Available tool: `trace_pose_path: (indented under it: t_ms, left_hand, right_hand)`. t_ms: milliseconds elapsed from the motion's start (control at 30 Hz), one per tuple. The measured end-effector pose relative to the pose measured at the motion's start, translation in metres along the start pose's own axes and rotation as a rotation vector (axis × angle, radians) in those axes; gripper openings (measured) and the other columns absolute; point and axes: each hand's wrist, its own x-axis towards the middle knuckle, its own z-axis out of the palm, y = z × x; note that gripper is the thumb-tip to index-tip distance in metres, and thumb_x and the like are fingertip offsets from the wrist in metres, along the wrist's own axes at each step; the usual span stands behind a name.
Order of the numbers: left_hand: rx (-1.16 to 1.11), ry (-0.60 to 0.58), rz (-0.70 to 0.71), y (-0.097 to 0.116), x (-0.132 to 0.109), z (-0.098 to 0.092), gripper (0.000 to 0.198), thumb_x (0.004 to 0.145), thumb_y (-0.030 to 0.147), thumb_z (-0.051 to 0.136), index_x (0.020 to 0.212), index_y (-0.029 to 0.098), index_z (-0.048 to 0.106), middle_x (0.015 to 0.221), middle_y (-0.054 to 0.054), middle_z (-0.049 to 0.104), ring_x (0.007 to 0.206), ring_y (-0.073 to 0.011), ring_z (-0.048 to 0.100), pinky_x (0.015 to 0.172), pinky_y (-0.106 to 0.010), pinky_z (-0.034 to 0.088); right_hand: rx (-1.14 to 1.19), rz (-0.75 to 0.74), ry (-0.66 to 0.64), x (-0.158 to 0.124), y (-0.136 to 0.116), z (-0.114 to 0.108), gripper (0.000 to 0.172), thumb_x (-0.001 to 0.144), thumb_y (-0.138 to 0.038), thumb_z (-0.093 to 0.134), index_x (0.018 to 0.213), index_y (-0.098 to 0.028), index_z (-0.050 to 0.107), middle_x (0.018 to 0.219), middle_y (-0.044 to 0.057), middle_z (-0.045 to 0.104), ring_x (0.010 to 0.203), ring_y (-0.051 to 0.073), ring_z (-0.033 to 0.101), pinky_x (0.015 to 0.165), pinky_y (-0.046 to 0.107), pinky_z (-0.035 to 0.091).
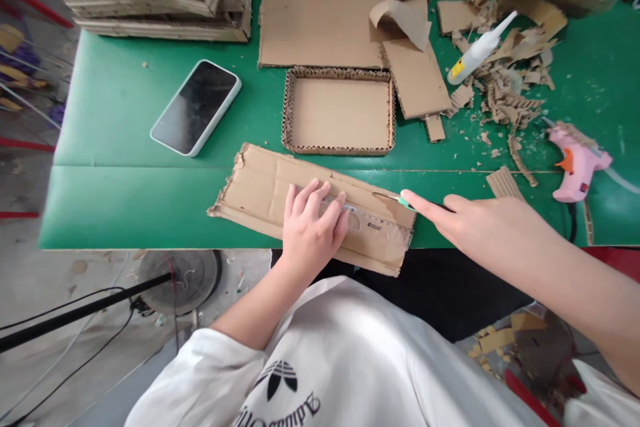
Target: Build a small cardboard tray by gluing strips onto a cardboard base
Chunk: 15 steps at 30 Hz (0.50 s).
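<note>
A strip of brown cardboard [260, 180] lies at a slant across the table's front edge, its left end torn. My left hand [313, 223] rests on it with fingers spread, pressing down a clear plastic ruler [380, 223]. In my right hand [475, 217] is a craft knife [403, 201] with a green part near its blade, the index finger stretched along it. The blade tip touches or sits just above the cardboard, along the ruler's upper edge; I cannot tell which. Most of the knife's handle is hidden by the hand.
Beyond the strip sits a shallow cardboard tray [340, 147], with a phone [197, 107] to its left. Stacked cardboard frames [150, 27] stand at back left. On the right are cardboard scraps [510, 97], a glue bottle [480, 50] and a pink glue gun [575, 163].
</note>
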Motion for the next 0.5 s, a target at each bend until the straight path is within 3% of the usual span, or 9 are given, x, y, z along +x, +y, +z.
trace_pose_path:
  t_ms: [500]
  left_hand:
    - [0.008,0.009,0.021,-0.003,-0.001,0.002,0.026,0.085,0.027,0.056,0.109,0.021,0.066,0.115,-0.012,0.063,0.117,-0.0292,0.055,0.106,-0.052,0.034]
  right_hand:
    - [0.002,0.038,0.02,-0.023,0.002,0.012,0.082,0.073,0.004,0.041,0.146,-0.033,0.03,0.059,-0.004,0.045,0.039,0.009,0.034,0.046,0.03,0.008]
